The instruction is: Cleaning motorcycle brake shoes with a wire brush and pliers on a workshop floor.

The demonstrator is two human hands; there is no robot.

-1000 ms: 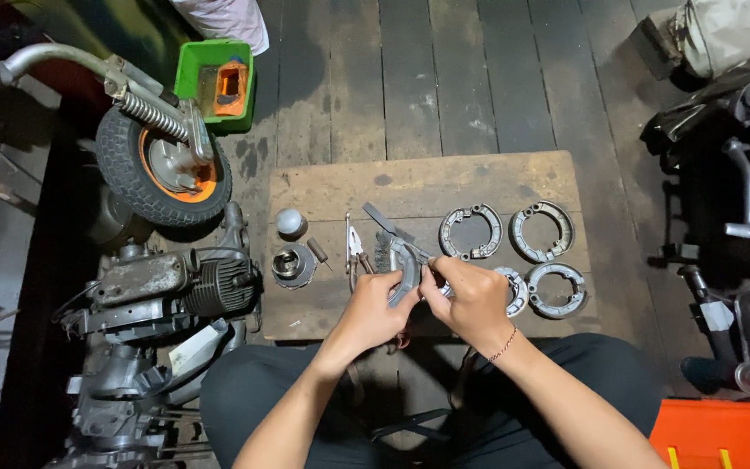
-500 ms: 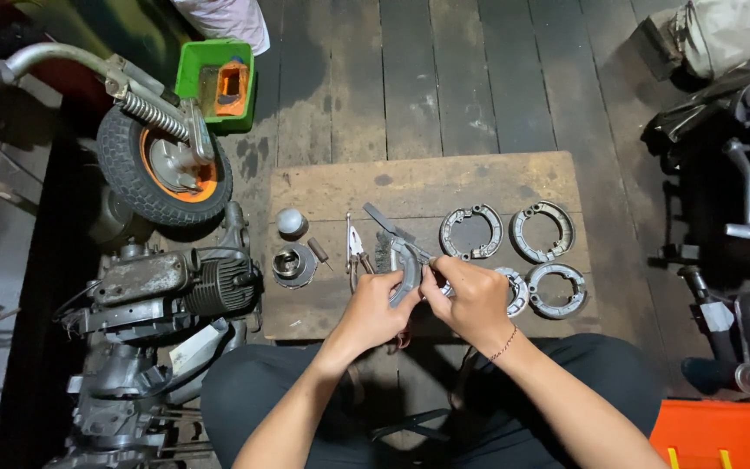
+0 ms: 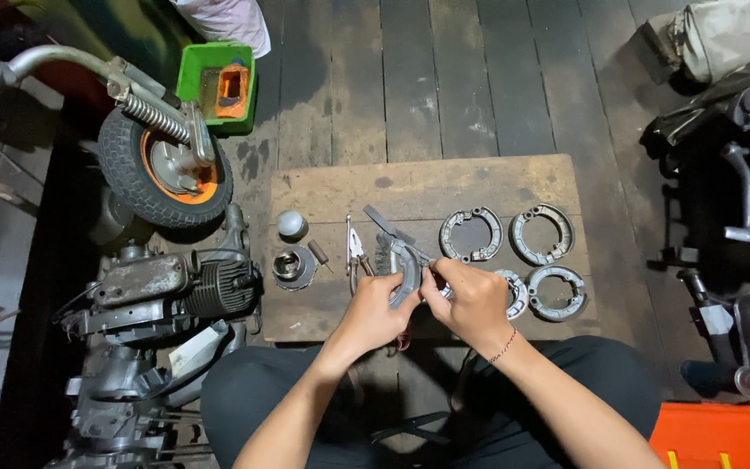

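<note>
Both hands share one brake shoe (image 3: 407, 267) over the desk (image 3: 444, 187).
Left hand (image 3: 373, 304) fingers closed on its lower curve; right hand (image 3: 470, 300) pinches the upper end.

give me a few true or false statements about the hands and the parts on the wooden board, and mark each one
1. Both hands hold a curved grey brake shoe between them. True: the left hand and the right hand grip it together.
2. Pairs of brake shoes lie on the wooden board to the right of the hands. True.
3. The pliers are in the left hand. False: they lie on the board, just beyond that hand.
4. The small wheel with the orange rim stands on the board. False: it is on the floor, left of the board.
5. The green box sits to the right of the board. False: it is at the upper left.
</note>
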